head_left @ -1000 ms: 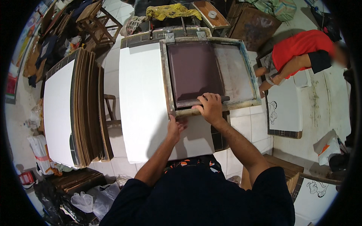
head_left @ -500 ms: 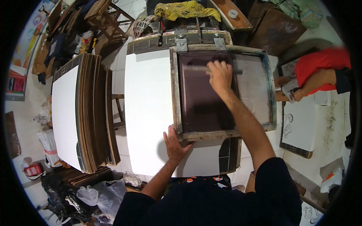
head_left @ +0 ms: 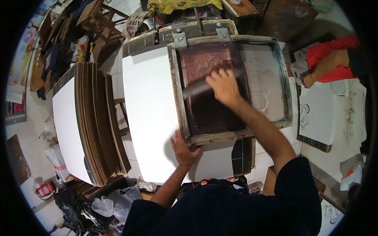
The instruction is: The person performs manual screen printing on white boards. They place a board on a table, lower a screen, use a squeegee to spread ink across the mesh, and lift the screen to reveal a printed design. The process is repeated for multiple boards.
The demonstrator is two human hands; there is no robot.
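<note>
Squeegee has slid halfway down the left part of the frame; right hand grips it, fingers curled; left hand spreads its fingers at the frame's near-left corner; even pressure should serve best.

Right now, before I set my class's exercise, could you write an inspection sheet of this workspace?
Surface: white sheet on a dark-edged board.
Job's things: wood-framed screen, two metal plates at its far edge; blurred squeegee-like bar inside.
Clutter: clear plastic bags and black plastic, near left.
Hands: right hand grips the bar; left hand spread at the screen's near left corner.
Cables: nothing seen.
Surroundings: board stack left; person in red right.
</note>
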